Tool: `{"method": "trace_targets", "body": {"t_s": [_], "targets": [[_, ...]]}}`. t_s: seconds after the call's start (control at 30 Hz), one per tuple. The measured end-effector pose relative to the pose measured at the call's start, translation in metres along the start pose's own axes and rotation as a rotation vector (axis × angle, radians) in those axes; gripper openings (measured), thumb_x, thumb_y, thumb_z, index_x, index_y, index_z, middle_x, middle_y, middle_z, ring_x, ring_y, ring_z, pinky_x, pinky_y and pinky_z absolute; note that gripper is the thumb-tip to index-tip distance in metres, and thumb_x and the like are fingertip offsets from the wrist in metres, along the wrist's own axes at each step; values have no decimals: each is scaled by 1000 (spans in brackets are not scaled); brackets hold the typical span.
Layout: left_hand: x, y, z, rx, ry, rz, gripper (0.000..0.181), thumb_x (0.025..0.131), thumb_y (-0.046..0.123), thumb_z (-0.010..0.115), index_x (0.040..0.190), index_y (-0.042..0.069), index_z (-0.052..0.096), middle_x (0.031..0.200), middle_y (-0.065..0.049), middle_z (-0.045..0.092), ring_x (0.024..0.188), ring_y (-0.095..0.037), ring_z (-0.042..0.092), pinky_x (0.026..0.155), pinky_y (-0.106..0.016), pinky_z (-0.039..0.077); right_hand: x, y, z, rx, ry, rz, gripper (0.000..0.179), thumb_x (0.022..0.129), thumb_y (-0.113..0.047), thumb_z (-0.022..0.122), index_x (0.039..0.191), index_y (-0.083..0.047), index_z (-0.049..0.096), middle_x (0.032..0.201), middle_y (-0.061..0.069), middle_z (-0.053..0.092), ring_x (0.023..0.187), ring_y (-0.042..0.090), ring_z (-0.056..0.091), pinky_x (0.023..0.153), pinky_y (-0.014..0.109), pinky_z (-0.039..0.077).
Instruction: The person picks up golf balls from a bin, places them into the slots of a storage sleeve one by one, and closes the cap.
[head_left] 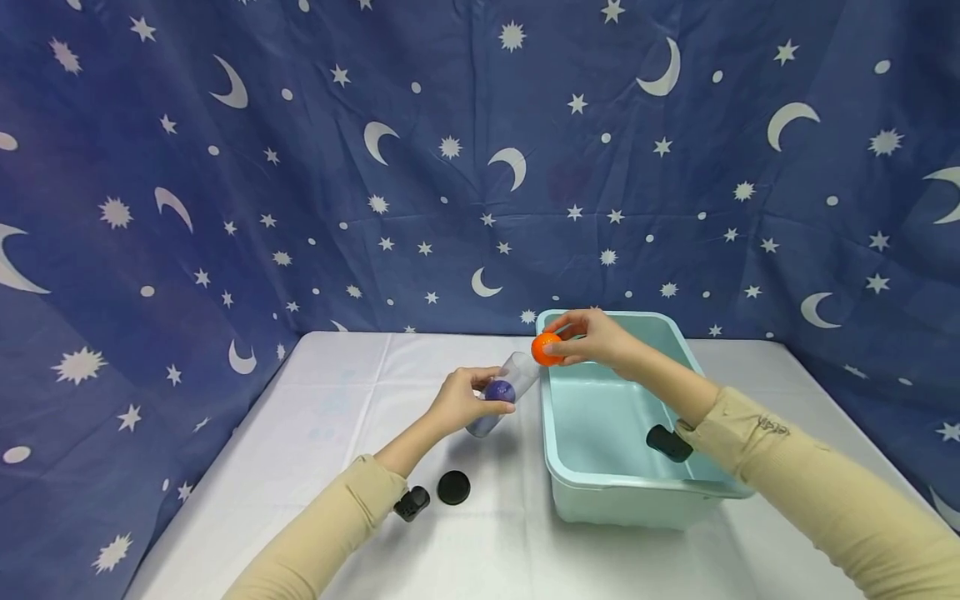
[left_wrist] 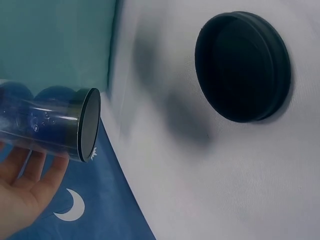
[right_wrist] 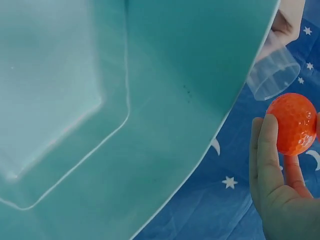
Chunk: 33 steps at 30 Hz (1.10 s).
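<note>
Dimpled orange ball [right_wrist: 293, 122] pinched at fingertips of right hand [head_left: 592, 337], beside tilted clear plastic tube [head_left: 521, 374] gripped by left hand [head_left: 463, 400], in from white-clothed tabletop's [head_left: 322, 425] left edge

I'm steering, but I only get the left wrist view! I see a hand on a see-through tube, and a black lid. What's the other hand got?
Observer: The right hand is pinching an orange ball.
Operator: Ooh! Is it inside the tube?
Observer: No, the right wrist view shows a gap between the ball and the tube's open end.
Operator: And what's the greeny-blue thing in my corner?
Observer: The head view shows it's an open-topped tub.
</note>
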<state>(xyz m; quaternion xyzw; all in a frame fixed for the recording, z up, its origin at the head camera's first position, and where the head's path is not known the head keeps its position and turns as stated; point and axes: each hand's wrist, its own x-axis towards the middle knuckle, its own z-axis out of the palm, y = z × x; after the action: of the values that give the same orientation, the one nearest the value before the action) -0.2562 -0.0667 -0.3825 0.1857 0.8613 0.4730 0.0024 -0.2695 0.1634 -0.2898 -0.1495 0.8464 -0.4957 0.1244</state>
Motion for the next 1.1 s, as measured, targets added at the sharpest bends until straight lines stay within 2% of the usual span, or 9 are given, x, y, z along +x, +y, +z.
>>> {"method": "trace_targets", "body": {"t_s": [0.13,0.37,0.53,0.73,0.93,1.1], "targets": [[0,3,0,-26,-17,-11,55,74,20,81,124,6,62,113,-14,68,98,-25,65,82,-38,54,2,-1,6,-16,-10,-23,37,87,-6,65,119,7,56,114,26,60,87,20,65,80,34,57],[-1,4,3,-45,-29,-1,53,77,22,78,124,6,62,111,-12,69,96,-24,65,85,-39,53,0,-6,9,-25,-12,-95,32,89,-2,61,119,8,56,111,27,63,95,30,65,81,34,57],[-2,2,4,-59,-2,-13,52,78,21,78,124,3,61,111,-14,69,95,-24,65,84,-39,54,-3,-7,10,-56,-28,-104,32,88,-2,61,118,7,57,109,26,64,92,28,66,80,34,57],[-3,0,4,-82,29,-38,48,77,19,78,119,2,62,105,-16,69,92,-25,66,81,-38,55,-9,-12,12,-115,-29,-139,30,86,-2,62,115,5,59,107,24,65,93,33,65,82,36,56],[-5,-4,0,-83,54,-64,48,78,21,78,118,1,60,101,-17,70,91,-24,67,80,-38,56,-20,-17,17,-233,6,-156,25,85,-4,65,109,1,63,100,18,68,88,25,66,80,33,56],[-8,-9,-4,-82,94,-76,46,77,20,78,116,2,60,98,-16,69,88,-22,65,78,-37,55,-26,-16,21,-250,11,-152,22,85,-4,65,106,2,64,97,17,69,85,24,67,79,34,57]]}}
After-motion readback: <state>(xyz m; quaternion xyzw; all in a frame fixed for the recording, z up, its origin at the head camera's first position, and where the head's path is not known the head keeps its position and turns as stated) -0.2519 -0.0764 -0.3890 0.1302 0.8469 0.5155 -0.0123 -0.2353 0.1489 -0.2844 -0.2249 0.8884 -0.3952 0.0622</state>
